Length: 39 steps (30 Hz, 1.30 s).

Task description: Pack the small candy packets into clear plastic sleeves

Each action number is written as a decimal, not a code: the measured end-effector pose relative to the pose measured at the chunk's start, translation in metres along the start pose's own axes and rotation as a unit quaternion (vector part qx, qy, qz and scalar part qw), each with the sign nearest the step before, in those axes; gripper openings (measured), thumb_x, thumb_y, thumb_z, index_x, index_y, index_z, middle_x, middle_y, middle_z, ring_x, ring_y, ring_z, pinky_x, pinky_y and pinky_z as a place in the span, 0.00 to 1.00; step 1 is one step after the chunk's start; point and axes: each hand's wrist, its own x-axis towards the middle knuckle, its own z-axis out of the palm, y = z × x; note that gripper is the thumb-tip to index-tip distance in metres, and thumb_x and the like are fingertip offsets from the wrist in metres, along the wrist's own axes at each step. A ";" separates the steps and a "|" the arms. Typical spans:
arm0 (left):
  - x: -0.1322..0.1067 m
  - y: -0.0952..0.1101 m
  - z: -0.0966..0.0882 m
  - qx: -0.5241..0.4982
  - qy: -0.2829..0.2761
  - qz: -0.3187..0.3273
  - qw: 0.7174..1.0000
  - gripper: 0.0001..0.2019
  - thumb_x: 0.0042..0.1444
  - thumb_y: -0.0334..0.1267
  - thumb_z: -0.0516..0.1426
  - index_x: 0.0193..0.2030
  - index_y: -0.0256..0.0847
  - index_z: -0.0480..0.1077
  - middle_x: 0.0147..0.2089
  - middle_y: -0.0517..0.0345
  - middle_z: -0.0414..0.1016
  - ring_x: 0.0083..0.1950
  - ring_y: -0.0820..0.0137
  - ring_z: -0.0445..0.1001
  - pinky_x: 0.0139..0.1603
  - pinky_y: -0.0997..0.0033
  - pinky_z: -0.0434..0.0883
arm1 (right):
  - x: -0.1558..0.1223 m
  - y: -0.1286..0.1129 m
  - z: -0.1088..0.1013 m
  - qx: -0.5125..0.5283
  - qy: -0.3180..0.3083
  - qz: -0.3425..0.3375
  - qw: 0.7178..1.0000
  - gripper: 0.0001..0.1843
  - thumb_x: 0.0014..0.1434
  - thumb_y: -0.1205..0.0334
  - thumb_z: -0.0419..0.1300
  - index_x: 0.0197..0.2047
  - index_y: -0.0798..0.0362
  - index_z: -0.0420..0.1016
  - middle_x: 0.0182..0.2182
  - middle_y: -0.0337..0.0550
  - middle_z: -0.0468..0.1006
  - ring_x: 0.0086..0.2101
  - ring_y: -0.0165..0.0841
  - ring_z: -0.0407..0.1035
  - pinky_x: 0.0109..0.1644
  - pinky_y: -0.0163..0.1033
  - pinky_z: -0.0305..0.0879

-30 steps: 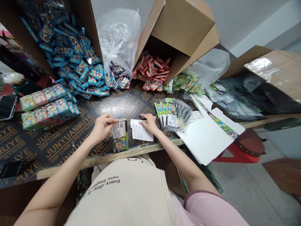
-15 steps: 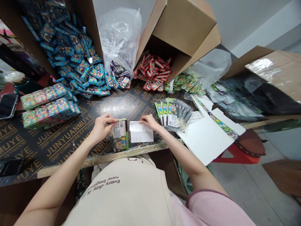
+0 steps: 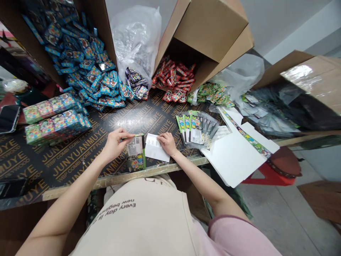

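My left hand (image 3: 116, 145) pinches the top edge of a printed plastic pouch (image 3: 135, 158) with a green border and a barcode label. The pouch hangs by the front edge of the table. Just right of it, my right hand (image 3: 166, 143) grips a folded white paper slip (image 3: 155, 151) by its upper right part; faint print shows along its top. The slip is slightly tilted and close to the pouch, not inside it. To the right of my right hand lies a fan of similar printed pouches (image 3: 196, 129).
Blue packets (image 3: 109, 85) spill from a box at the left, with purple packets (image 3: 137, 83), red packets (image 3: 176, 80) and green packets (image 3: 213, 93) along the back. Stacked packet blocks (image 3: 57, 122) stand left. White card sheets (image 3: 237, 156) overhang the front edge at right. A phone (image 3: 9, 118) lies far left.
The white paper slip has tilted and shifted slightly left, nearer the pouch, with my right hand now farther over it. My left hand and the pouch have stayed in place.
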 end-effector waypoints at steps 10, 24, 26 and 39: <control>-0.004 0.005 0.006 0.012 0.080 0.006 0.997 0.02 0.49 0.31 0.62 0.27 0.38 0.75 0.30 0.54 0.78 0.34 0.67 0.76 0.38 0.68 0.71 | 0.051 -0.058 -0.053 0.080 0.030 0.012 0.996 0.06 0.59 0.64 0.52 0.31 0.52 0.67 0.29 0.43 0.71 0.31 0.34 0.65 0.37 0.38 0.60; -0.007 0.010 0.009 0.013 0.110 0.023 0.994 0.03 0.47 0.33 0.62 0.26 0.37 0.73 0.29 0.53 0.79 0.32 0.66 0.78 0.37 0.68 0.72 | 0.099 -0.149 -0.069 0.290 -0.271 -0.021 0.918 0.12 0.51 0.56 0.61 0.24 0.55 0.68 0.21 0.36 0.69 0.25 0.27 0.61 0.30 0.34 0.55; -0.006 0.009 0.015 0.029 0.130 0.025 0.991 0.08 0.48 0.36 0.64 0.24 0.38 0.71 0.27 0.55 0.77 0.30 0.68 0.76 0.35 0.68 0.70 | 0.098 -0.150 -0.063 0.309 -0.259 -0.011 0.915 0.12 0.48 0.56 0.62 0.23 0.54 0.67 0.20 0.35 0.69 0.23 0.27 0.61 0.29 0.34 0.54; -0.025 -0.038 -0.025 0.387 0.035 -0.094 0.917 0.18 0.61 0.42 0.51 0.52 0.36 0.73 0.47 0.40 0.72 0.51 0.53 0.68 0.52 0.52 0.66 | 0.037 -0.048 -0.051 0.095 0.002 0.191 0.977 0.25 0.48 0.60 0.66 0.49 0.52 0.67 0.38 0.46 0.75 0.40 0.41 0.68 0.46 0.46 0.61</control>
